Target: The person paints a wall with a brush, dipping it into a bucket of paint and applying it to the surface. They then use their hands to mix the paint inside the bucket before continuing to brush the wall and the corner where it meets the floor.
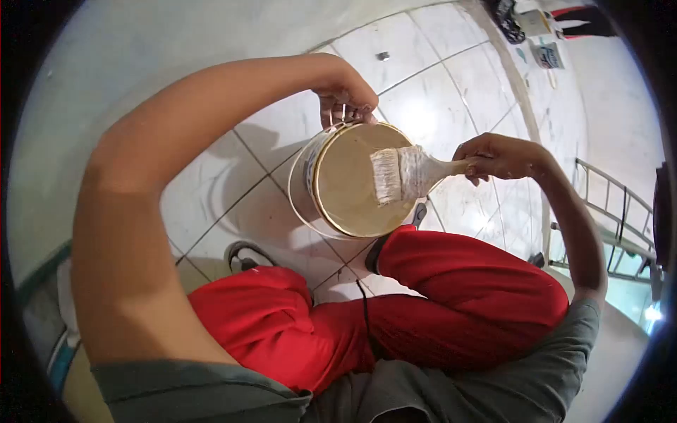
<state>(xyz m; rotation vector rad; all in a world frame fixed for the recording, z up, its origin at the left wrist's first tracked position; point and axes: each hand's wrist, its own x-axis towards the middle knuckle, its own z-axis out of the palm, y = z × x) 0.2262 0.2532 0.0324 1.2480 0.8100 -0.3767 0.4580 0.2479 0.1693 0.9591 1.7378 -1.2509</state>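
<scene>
A round paint bucket (308,171) stands on the tiled floor between my legs, its inside showing beige. A thin, pale handle (296,211) loops down around its left side. My left hand (345,107) is at the far rim, fingers curled over it beside the upper end of the handle. In my right hand (497,156) is a wide paintbrush (421,174), gripped by its handle from the right. Pale paint coats the brush's head and ferrule. The bristles point left over the bucket's opening.
My red-trousered legs (458,275) are bent close around the bucket. On the right, a metal ladder (617,211) leans near the wall. Containers and a black bag (508,21) are at the far upper right. A small dark object (383,56) lies on the tiles.
</scene>
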